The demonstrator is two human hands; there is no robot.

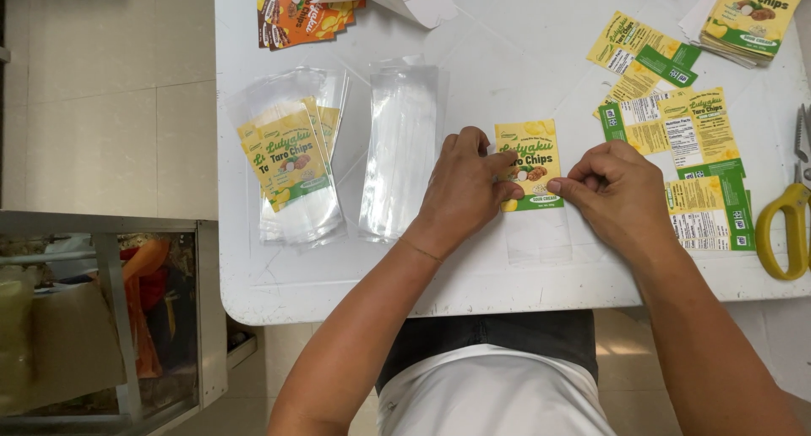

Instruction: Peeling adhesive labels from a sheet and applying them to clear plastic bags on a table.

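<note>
- Left hand (463, 187): fingers curled, tips pinching the left edge of the yellow-and-green label (529, 163).
- Right hand (615, 189): fingers together, pinching the label's lower right corner.
- Label: lies flat at the table's middle, its near end over a clear sleeve (539, 233).
- Step, as judged: the label is being fed into the sleeve; the next move calls for holding the sleeve mouth open and sliding squarely.
- Left: empty clear bags (401, 149), then filled bags (291, 161).
- Right: loose labels (676, 140), yellow scissors (790, 225), on the white table (507, 64).
</note>
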